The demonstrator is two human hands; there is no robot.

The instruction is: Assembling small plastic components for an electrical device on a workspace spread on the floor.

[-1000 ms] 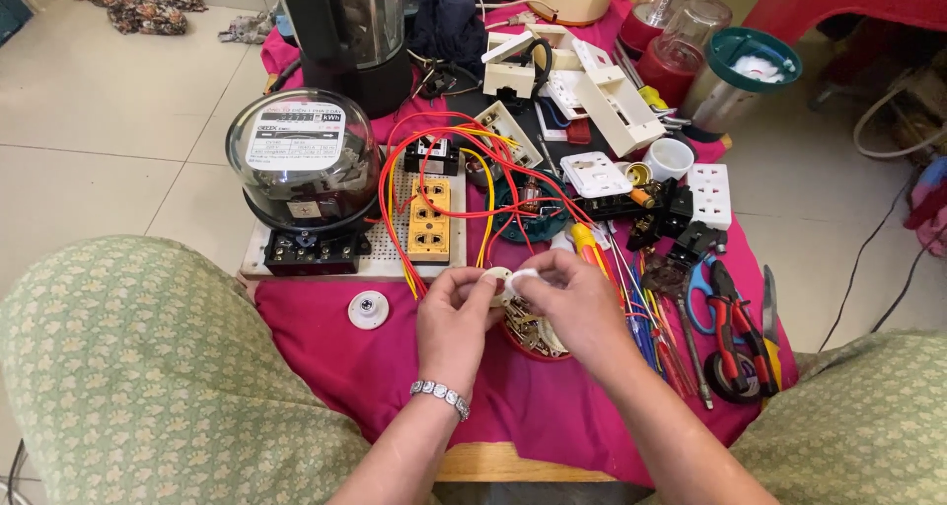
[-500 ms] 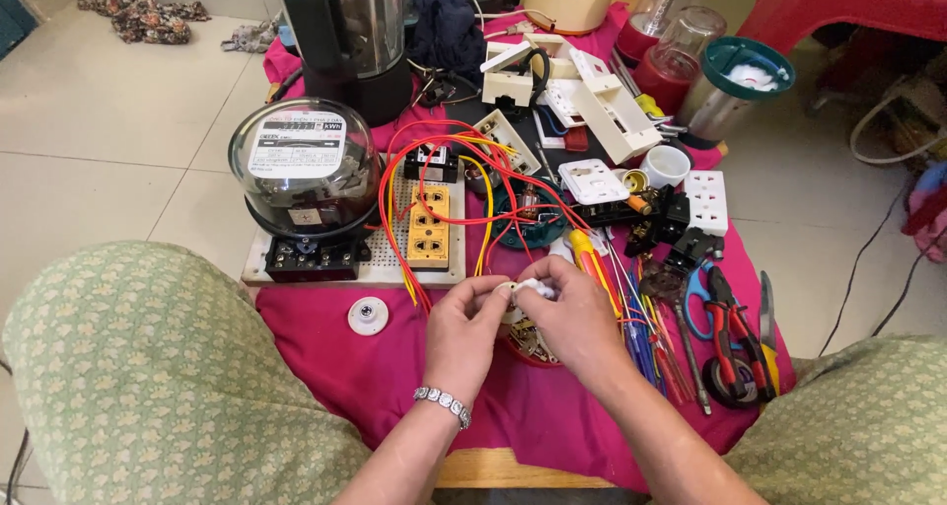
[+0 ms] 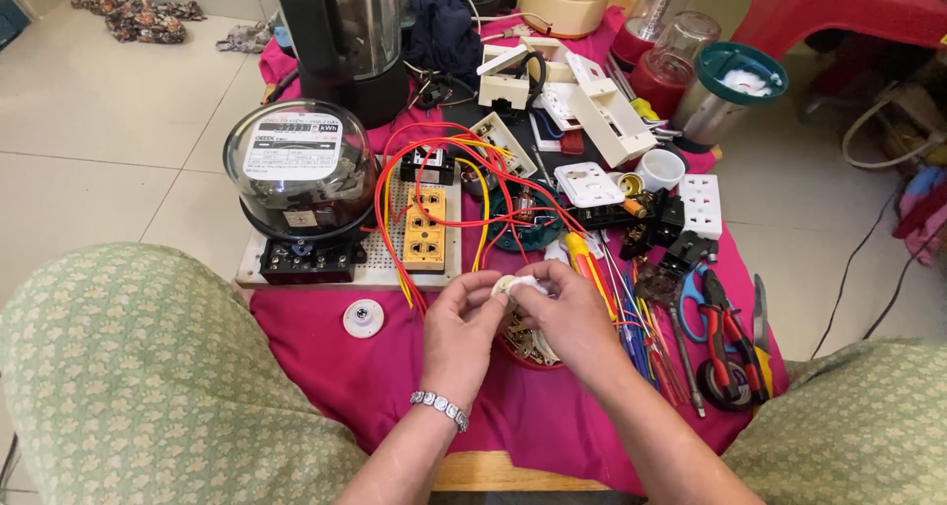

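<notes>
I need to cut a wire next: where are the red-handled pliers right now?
In the head view, the red-handled pliers lie on the pink cloth at the far right, beyond the right hand, beside the blue-handled scissors.

Pale tiled floor (image 3: 109, 160) — red stool (image 3: 848, 12) top rt.

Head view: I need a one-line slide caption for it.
Both hands, left hand and right hand, pinch a small white part above a pink cloth crowded with an electricity meter and red wires.
</notes>
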